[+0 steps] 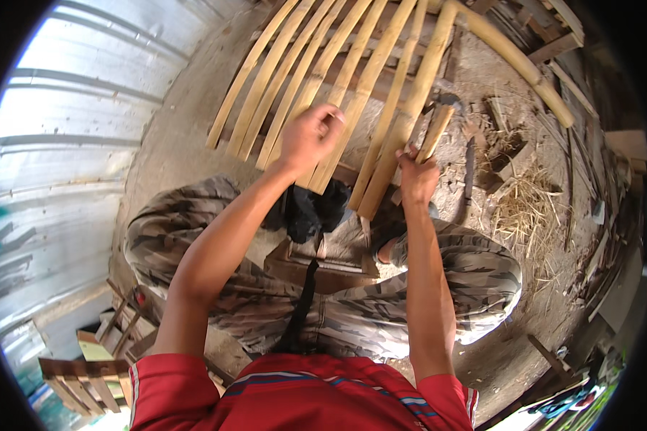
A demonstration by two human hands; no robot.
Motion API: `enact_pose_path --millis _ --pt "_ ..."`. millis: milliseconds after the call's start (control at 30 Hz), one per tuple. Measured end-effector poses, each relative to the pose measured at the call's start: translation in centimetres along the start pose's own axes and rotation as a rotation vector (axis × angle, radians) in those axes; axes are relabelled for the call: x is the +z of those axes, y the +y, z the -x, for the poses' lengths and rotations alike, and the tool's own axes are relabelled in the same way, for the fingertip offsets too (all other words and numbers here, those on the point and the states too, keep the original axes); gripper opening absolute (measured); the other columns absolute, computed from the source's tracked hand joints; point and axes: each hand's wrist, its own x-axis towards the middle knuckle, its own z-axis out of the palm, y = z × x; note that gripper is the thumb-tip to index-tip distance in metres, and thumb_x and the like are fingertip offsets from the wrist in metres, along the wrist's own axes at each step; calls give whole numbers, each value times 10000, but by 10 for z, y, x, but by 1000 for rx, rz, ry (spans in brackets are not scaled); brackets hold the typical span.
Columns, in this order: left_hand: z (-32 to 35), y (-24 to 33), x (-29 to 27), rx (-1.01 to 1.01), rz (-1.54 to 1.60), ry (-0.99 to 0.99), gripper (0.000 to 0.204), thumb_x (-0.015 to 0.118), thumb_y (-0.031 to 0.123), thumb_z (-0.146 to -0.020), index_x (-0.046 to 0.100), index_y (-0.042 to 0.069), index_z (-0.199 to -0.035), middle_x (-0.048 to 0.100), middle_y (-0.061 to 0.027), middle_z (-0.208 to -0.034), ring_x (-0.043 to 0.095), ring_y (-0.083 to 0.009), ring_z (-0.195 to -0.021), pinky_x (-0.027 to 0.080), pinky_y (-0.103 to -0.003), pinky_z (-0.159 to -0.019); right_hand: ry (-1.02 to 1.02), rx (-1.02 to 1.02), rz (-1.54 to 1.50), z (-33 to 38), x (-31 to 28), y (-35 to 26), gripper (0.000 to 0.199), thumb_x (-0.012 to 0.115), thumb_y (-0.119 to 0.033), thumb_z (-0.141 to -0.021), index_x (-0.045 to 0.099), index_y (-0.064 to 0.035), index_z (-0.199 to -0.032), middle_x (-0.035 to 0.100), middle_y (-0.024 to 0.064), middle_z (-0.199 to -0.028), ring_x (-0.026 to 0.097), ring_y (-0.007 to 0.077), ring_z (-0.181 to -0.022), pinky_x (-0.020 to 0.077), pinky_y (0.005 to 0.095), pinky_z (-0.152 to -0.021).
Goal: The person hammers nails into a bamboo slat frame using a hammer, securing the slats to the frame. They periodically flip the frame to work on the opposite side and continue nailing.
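Left hand (309, 136) closed around pale, smooth split bamboo slats (316, 72), right hand (417, 176) gripping a wooden-handled blade (438, 126) against one slat, dry straw (525, 208) on the dirt floor (180, 129).

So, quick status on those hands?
Left hand closed on pale split bamboo strips. Right hand grips wooden-handled blade at one strip. Nothing between them.

head view looks steeply down, close over lap and ground.

Both arms reach forward, left hand (309, 136) with fingers curled, right hand (417, 176) closed tight.
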Motion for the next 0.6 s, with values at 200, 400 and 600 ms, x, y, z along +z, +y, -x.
enact_pose_path --millis 200,400,600 --pt "84 -57 -52 -505 -69 667 268 597 272 -1015 671 14 -1008 660 -100 -803 610 -183 -738 498 -336 -698 21 -18 243 3 -2 -27 274 823 -178 -788 657 -4 -918 691 132 -769 670 260 -680 529 409 -657" --pt "196 -135 -19 -988 -295 348 305 621 287 -948 700 14 -1056 735 -187 -962 702 -331 -918 529 -413 -825 84 -23 317 -14 12 -13 303 863 -222 -746 649 -30 -837 713 138 -778 700 298 -711 550 406 -694" --pt "197 -119 44 -731 -319 -473 229 626 260 -897 757 202 -1075 731 -165 -1073 674 -387 -1053 551 -469 -905 55 -21 116 -15 0 3 323 876 -254 -756 687 -27 -887 720 83 -794 668 201 -676 530 365 -667"
